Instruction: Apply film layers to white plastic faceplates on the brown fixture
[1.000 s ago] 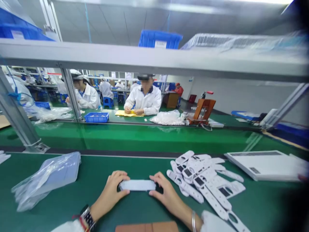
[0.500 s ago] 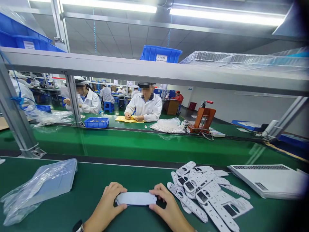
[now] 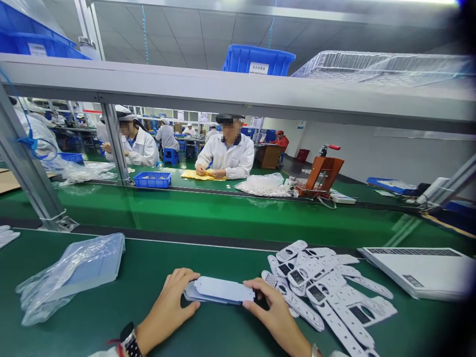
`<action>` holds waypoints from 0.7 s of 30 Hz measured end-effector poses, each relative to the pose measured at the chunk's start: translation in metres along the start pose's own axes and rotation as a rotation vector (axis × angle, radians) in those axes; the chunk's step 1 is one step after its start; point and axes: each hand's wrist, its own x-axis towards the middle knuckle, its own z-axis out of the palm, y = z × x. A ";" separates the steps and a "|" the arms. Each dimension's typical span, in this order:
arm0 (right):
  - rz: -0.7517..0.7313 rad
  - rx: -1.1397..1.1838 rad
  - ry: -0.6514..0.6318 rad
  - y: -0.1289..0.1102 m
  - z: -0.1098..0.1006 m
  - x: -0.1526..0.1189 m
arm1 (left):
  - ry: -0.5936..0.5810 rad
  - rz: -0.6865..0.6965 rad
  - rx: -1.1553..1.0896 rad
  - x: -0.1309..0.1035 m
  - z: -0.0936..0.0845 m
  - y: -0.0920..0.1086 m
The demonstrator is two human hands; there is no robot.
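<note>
Between my two hands is a small stack of flat, pale blue-white strips (image 3: 223,289) with rounded ends, held just above the green bench or resting on it; I cannot tell which. My left hand (image 3: 173,301) grips the left end, its thumb near the lower edge and its fingers at the upper edge. The right end is pinched by the thumb and fingers of my right hand (image 3: 273,308). The top strip sits askew over those below. Close to my right hand lies a loose heap of white cut-out panels (image 3: 316,285) with holes and dark windows.
To the left lies a clear plastic bag (image 3: 80,265) with pale sheets. A stack of white printed sheets (image 3: 420,267) is at the right. Beyond the bench edge runs a green conveyor belt (image 3: 208,210), under a metal shelf (image 3: 186,82). Co-workers in white coats sit across it.
The strips, neatly aligned before, now lie fanned, with the top one shifted up and right. Both hands still hold the ends. The camera view has tilted down a little.
</note>
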 end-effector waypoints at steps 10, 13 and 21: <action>-0.015 0.086 -0.008 0.002 0.021 0.007 | -0.032 -0.014 0.001 0.003 -0.006 0.008; -0.044 0.018 0.000 -0.003 0.019 0.007 | -0.033 0.022 0.027 0.004 -0.006 0.007; -0.118 0.014 0.012 -0.014 0.007 -0.004 | 0.021 0.137 0.157 0.005 -0.005 0.001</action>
